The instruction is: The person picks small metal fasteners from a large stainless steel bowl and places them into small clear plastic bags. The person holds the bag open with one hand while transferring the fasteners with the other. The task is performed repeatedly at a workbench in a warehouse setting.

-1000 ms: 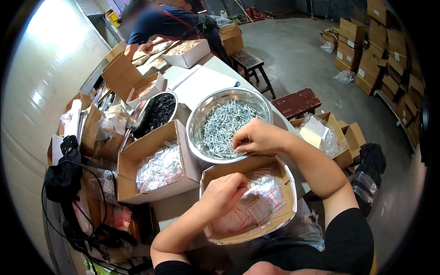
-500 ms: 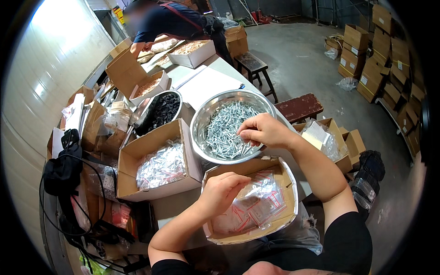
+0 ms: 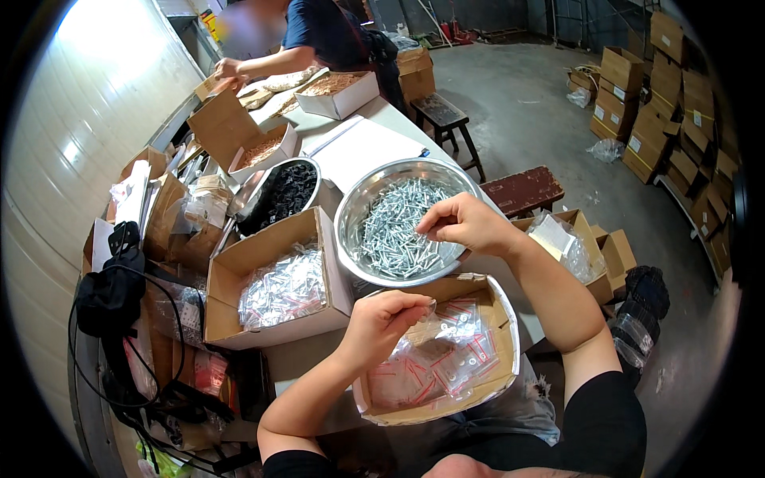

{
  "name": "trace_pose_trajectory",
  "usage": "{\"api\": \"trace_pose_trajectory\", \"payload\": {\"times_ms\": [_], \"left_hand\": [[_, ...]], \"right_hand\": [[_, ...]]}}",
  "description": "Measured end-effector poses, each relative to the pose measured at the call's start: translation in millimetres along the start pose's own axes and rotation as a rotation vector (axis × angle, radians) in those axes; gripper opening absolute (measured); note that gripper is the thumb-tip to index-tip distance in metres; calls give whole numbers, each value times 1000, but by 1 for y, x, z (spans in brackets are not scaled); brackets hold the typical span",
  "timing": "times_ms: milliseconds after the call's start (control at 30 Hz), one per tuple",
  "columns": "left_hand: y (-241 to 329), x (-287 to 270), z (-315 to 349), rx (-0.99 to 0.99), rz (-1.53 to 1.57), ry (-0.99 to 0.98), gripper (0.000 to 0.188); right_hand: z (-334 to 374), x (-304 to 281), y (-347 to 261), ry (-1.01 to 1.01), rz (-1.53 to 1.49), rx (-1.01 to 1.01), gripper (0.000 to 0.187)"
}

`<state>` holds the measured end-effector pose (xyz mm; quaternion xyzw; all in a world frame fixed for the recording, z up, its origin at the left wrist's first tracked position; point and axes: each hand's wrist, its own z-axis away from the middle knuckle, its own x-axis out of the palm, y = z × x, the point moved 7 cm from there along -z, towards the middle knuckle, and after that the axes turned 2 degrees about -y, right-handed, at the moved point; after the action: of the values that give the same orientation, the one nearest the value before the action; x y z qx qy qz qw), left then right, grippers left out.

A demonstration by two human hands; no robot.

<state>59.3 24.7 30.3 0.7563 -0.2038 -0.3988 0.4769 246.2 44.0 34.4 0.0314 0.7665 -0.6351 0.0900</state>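
Screws point(image 3: 394, 227), silvery and loose, fill much of a round steel bowl point(image 3: 347, 203) on the counter point(image 3: 307, 360). Over the bowl's right side hangs the right hand point(image 3: 472, 225), its fingers pressed together at the tips; whether a screw sits between them, I cannot tell. Lower down, the left hand point(image 3: 381, 323) is above the near edge of a low cardboard tray point(image 3: 504, 327), thumb and fingertips drawn together, and what they pinch is too small to make out. Clear bags point(image 3: 462, 360) with red edges lie inside this tray. Left of it stands a deeper carton point(image 3: 267, 328) with more packed bags point(image 3: 283, 288), and beyond that a metal pan of black pieces point(image 3: 292, 191). At the counter's far end, a co-worker point(image 3: 331, 36) leans over.
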Motion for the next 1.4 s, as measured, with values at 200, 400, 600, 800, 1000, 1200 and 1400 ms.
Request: {"api": "trace_pose_trajectory", "payload": {"times_ms": [200,400,600,800,1000,1200,1400], "left_hand": [[-13,-4,7,-183,18,-80,9],[-16,-4,5,-171,260,34,10],[-4,-7,-2,27,165,-8,11],[-14,-3,0,-91,402,-51,17],[-19,0,-1,-207,358,-55,17],[-27,-1,-2,-168,204,-42,27],[-24,3,-1,-301,329,-98,23]], "right_hand": [[1,1,-1,-1,-28,72,17],[0,1,1,22,-122,74,15],[1,-2,-2,34,-130,-26,14],[3,1,-7,64,9,50,11],[7,3,-19,222,320,-148,10],[8,7,-19,160,238,-126,15],[22,41,-41,-112,29,-181,18]]}}
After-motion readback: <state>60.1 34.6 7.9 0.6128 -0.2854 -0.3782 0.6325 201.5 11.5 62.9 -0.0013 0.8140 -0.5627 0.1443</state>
